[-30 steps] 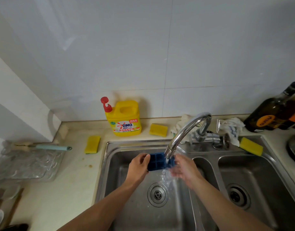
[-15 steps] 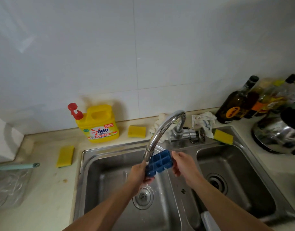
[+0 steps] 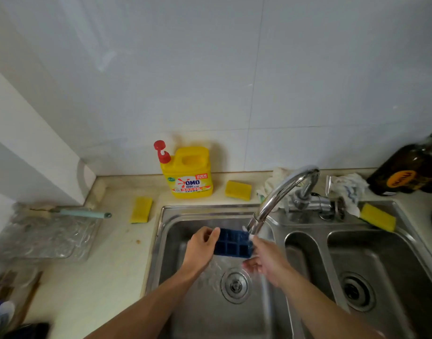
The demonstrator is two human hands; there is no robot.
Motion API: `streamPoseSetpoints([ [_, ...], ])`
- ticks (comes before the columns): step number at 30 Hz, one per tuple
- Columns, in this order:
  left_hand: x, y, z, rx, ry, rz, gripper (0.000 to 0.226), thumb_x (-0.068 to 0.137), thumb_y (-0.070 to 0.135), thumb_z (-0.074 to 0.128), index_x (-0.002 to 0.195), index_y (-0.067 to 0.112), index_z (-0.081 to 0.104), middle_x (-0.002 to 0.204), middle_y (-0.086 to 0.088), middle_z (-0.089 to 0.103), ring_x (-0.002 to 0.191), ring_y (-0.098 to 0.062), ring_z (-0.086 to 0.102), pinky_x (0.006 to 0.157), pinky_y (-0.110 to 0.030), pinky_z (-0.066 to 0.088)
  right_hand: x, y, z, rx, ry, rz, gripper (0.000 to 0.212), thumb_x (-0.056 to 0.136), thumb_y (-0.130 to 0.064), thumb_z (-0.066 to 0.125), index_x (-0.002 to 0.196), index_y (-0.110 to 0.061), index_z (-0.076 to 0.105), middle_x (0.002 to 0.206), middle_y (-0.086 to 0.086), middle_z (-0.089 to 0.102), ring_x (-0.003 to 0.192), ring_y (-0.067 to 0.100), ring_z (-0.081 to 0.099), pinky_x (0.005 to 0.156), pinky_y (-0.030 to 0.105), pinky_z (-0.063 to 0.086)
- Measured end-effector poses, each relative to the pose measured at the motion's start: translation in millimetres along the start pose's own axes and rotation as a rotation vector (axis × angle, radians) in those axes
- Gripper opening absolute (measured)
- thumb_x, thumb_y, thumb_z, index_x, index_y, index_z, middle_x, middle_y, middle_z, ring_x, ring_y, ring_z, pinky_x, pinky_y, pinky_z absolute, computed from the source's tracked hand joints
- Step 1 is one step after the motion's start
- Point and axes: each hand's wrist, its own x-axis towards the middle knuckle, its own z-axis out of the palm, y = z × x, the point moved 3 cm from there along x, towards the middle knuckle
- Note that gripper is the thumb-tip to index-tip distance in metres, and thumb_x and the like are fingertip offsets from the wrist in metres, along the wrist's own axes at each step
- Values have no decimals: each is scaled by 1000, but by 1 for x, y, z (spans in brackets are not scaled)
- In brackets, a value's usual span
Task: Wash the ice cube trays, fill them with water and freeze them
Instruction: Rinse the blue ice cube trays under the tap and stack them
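Starting at the left, a clear textured glass dish (image 3: 46,233) lies on the counter with a teal-handled brush (image 3: 80,212) across it; a yellow sponge (image 3: 141,209) and a yellow detergent jug with a red pump (image 3: 189,172) sit nearer the stainless steel double sink (image 3: 210,208). Over the left basin, the left hand (image 3: 201,248) grips the left end of a dark blue plastic ice cube tray (image 3: 233,243), cavities facing up toward the camera. A curved chrome tap (image 3: 280,192) runs water onto the tray's right end, where the right hand (image 3: 266,260) seems to pinch it, thumb on top and fingers beneath, though blur makes this uncertain. Further right a second yellow sponge (image 3: 377,217) rests on the sink rim. Rinsing looks like the step in hand; next, probably, the tray needs levelling under the stream so that every cavity fills evenly
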Motion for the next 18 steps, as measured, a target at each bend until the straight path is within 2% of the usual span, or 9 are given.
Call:
streamPoseSetpoints([
  [3, 2, 5, 13, -33, -47, 48, 24, 104, 35, 50, 109, 18, 66, 101, 1, 70, 91, -12, 68, 73, -29, 60, -5, -9, -15, 12, 71, -28, 34, 108, -34, 46, 109, -8, 68, 98, 20, 75, 79, 36, 73, 77, 46, 62],
  [5, 1, 9, 31, -134, -108, 8, 24, 106, 32, 47, 112, 19, 66, 104, -3, 70, 95, -15, 68, 71, -31, 62, -11, -17, -32, -25, 130, -71, 32, 108, -32, 46, 108, -9, 67, 97, 21, 74, 76, 31, 71, 69, 39, 60],
  [8, 0, 18, 58, -265, -197, -75, 30, 108, 31, 43, 108, 18, 70, 99, -6, 74, 90, -19, 72, 65, -25, 59, -19, -27, -58, -60, 228, -140, 30, 107, -32, 47, 102, -10, 68, 87, 19, 74, 61, 18, 65, 58, 30, 53],
  [11, 0, 26, 82, -292, -261, -121, 33, 108, 27, 43, 100, 7, 68, 94, -16, 73, 81, -24, 72, 66, -31, 60, -25, -29, -78, -97, 296, -178, 36, 107, -39, 46, 100, -11, 68, 84, 18, 75, 60, 19, 66, 60, 33, 55],
  [13, -1, 30, 91, -291, -277, -129, 29, 107, 20, 44, 94, 6, 66, 86, -14, 72, 72, -22, 69, 64, -32, 58, -27, -25, -84, -113, 282, -146, 43, 105, -47, 47, 100, -11, 69, 86, 21, 75, 64, 24, 66, 65, 36, 55],
  [15, -3, 33, 91, -282, -259, -118, 29, 107, 18, 44, 89, 7, 64, 79, -13, 70, 66, -21, 65, 59, -29, 55, -28, -16, -86, -43, 236, -51, 49, 101, -56, 50, 102, -12, 71, 86, 18, 75, 64, 26, 67, 63, 34, 55],
  [18, -7, 29, 78, -230, -212, -93, 35, 108, 28, 44, 92, 9, 68, 78, -10, 68, 62, -15, 63, 59, -27, 53, -27, -3, -74, 34, 76, 75, 59, 101, -62, 44, 113, -10, 69, 95, 22, 73, 64, 28, 68, 58, 33, 55],
])
